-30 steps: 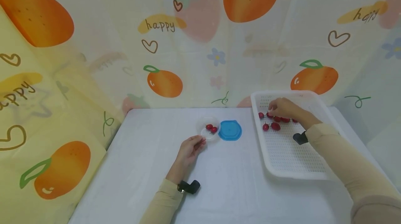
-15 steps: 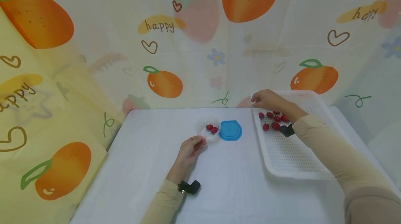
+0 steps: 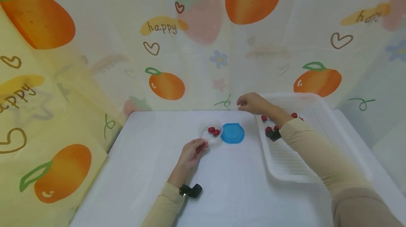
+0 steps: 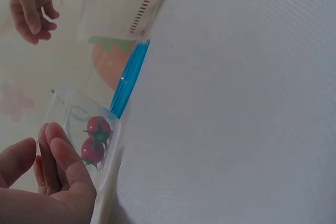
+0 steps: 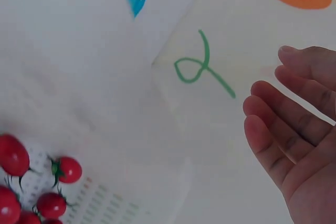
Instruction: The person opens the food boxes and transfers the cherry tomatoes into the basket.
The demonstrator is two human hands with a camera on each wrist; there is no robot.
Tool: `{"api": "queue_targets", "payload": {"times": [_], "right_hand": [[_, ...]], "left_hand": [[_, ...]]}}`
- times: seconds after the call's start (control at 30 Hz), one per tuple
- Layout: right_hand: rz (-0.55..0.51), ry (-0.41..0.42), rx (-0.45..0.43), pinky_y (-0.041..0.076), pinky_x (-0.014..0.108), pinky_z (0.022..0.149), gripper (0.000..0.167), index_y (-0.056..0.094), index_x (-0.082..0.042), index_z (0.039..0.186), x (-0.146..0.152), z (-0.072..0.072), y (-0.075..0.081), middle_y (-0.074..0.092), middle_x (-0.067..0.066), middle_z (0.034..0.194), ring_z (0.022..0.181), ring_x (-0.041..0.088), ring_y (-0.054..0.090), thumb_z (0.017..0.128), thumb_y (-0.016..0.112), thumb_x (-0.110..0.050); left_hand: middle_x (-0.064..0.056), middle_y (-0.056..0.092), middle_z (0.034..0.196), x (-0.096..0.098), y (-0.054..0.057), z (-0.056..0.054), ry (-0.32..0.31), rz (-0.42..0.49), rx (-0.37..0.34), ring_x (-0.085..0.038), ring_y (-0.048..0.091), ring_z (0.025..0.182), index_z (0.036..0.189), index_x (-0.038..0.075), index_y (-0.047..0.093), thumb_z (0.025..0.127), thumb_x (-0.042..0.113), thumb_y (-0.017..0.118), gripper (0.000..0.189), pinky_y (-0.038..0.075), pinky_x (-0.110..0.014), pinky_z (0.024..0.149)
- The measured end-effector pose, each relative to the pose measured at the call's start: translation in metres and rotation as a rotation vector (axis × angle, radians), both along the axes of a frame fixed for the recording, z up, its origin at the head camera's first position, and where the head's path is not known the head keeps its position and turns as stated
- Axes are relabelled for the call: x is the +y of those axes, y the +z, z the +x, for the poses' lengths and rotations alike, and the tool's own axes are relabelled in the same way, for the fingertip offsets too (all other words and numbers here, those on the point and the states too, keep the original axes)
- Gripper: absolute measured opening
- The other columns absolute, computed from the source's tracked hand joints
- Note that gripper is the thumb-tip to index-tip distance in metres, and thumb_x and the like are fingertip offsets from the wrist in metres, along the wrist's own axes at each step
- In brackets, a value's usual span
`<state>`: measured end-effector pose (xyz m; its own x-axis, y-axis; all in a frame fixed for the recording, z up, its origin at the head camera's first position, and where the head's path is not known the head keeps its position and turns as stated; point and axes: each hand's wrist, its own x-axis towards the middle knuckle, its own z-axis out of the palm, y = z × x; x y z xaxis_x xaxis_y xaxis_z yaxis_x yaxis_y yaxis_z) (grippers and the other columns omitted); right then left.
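Note:
My left hand [image 3: 191,151] pinches the near edge of a small clear plastic container [image 4: 113,153] on the table. Inside the container lie two cherry tomatoes [image 4: 98,127] with green stems. A blue lid [image 3: 233,133] lies flat just right of the container in the head view. My right hand [image 3: 253,103] hovers above the back left corner of a white perforated basket [image 3: 269,170], its fingers [image 5: 273,137] loosely bent with nothing visible between them. Several more cherry tomatoes [image 5: 68,169] lie in the basket, partly hidden by the right arm in the head view.
A white cloth covers the table [image 3: 234,188]. Behind it hangs a fruit-print curtain [image 3: 196,75], with another printed sheet [image 3: 19,121] along the left. The basket takes up the table's right side.
My right hand has lifted away from the tomatoes and moved left, past the basket's back left corner. The left hand and the container stay in place.

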<state>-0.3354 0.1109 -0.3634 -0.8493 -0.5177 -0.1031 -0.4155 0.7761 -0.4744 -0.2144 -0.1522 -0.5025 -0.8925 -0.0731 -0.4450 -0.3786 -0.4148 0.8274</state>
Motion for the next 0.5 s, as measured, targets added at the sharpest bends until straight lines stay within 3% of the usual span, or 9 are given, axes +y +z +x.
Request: {"api": "queue_targets", "payload": {"times": [0.3,0.5], "right_hand": [[0.003,0.088,0.027,0.059,0.031,0.079,0.028,0.066,-0.007,0.118,-0.032,0.003,-0.014,0.068,0.011,0.107,0.094,0.022,0.062,0.094,0.062,-0.020],[0.026,0.129,0.005,0.059,0.029,0.080,0.027,0.066,-0.012,0.118,-0.054,0.008,-0.025,0.067,0.007,0.109,0.097,0.020,0.061,0.094,0.063,-0.022]], "left_hand": [[-0.005,0.071,0.103,0.001,0.001,0.001,0.000,-0.006,0.001,-0.014,0.069,0.093,0.130,-0.002,0.052,0.096,0.016,0.061,0.040,0.057,-0.022,0.085],[-0.005,0.071,0.102,0.001,-0.001,0.000,0.004,-0.007,-0.008,-0.014,0.069,0.094,0.130,-0.002,0.052,0.096,0.016,0.061,0.039,0.057,-0.022,0.086]]}}
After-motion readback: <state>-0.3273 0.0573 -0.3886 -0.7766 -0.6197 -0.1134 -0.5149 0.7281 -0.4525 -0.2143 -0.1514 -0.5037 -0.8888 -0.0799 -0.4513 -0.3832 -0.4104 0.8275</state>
